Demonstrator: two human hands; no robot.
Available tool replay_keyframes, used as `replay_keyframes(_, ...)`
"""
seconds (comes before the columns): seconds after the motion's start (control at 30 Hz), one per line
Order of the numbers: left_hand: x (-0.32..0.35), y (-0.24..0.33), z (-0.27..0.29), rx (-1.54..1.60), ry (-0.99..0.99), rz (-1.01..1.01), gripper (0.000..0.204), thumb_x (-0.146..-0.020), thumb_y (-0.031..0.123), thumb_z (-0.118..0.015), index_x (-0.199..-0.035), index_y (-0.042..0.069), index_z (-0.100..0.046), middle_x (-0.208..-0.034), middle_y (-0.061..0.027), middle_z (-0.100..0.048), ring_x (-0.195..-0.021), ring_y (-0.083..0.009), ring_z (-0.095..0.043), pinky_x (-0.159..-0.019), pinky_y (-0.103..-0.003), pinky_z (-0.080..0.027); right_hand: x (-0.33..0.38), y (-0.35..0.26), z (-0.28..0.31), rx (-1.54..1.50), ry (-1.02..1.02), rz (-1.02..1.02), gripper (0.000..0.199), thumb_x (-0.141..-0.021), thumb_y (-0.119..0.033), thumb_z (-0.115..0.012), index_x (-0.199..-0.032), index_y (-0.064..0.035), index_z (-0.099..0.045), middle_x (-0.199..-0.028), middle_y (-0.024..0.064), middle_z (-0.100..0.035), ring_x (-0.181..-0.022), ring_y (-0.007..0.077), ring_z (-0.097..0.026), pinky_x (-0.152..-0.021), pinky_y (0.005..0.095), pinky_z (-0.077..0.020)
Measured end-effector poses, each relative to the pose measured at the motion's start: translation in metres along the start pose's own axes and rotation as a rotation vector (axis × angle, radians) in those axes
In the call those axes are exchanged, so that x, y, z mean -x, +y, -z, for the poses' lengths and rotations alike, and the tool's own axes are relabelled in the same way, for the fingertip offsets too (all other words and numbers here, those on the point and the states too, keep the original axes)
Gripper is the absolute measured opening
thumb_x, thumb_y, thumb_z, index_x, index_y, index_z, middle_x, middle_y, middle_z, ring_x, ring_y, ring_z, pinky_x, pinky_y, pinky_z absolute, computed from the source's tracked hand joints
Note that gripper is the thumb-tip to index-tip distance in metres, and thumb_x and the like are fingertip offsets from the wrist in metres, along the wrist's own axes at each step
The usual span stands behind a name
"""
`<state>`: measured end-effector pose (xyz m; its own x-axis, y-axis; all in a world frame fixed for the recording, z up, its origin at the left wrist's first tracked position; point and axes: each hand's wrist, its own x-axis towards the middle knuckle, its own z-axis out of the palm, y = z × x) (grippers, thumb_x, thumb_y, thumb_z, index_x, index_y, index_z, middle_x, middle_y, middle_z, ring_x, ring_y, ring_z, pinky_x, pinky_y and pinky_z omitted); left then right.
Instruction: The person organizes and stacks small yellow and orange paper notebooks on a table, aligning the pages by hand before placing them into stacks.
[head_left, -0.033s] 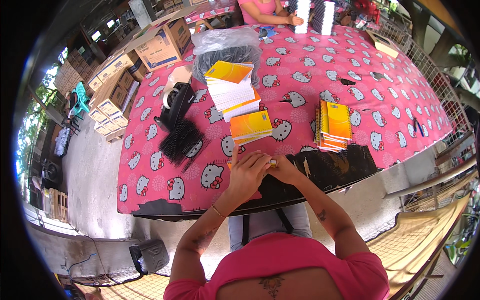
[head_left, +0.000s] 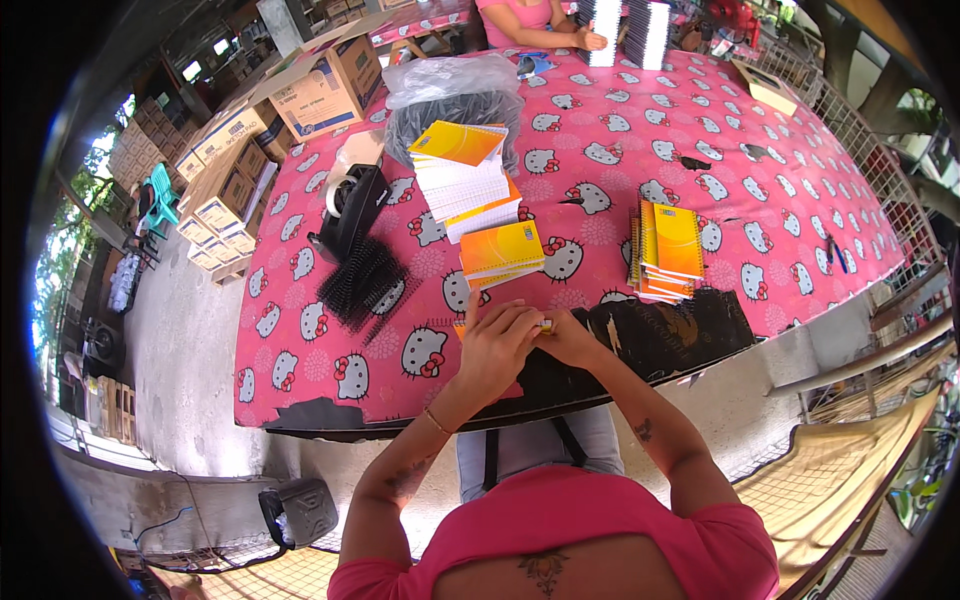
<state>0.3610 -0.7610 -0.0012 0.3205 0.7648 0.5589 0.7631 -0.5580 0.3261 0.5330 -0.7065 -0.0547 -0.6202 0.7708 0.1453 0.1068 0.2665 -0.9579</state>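
At the table's near edge my left hand (head_left: 502, 333) and my right hand (head_left: 568, 338) are closed side by side on a small notebook (head_left: 546, 326). Only slivers of its yellow-orange cover show; the fingers hide most of it. A black spiral coil (head_left: 440, 323) sticks out past its left end. Just beyond my hands lies a small stack of yellow notebooks (head_left: 500, 248). Behind that, white ruled pages and orange covers form a leaning pile (head_left: 462, 185). A heap of loose black coils (head_left: 362, 290) is to the left. Spiral-bound yellow notebooks (head_left: 672, 242) are stacked at the right.
A black tape dispenser (head_left: 355, 205) stands behind the coils, near a clear plastic bag (head_left: 455, 85) with dark contents. Cardboard boxes (head_left: 325, 90) are at the far left. Across the pink patterned table (head_left: 800, 220), another person's hand (head_left: 592, 40) touches tall notebook stacks (head_left: 645, 35).
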Motion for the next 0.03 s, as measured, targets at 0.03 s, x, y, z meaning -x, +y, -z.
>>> replay_keyframes(0.03,-0.0003,0.0002,0.0001,0.025,-0.035,0.013,0.027,-0.092,0.018,-0.065,-0.119,0.015,-0.068,-0.113,-0.004,-0.071,-0.116,-0.0215,-0.062,-0.118,-0.054,-0.017,-0.001,0.0004,0.0015,0.011,-0.012,-0.008,0.012,-0.089,-0.003,-0.064,-0.1,0.0012,-0.065,-0.088,0.0071,-0.07,-0.084,0.0126,-0.064,-0.076,0.031,-0.0502)
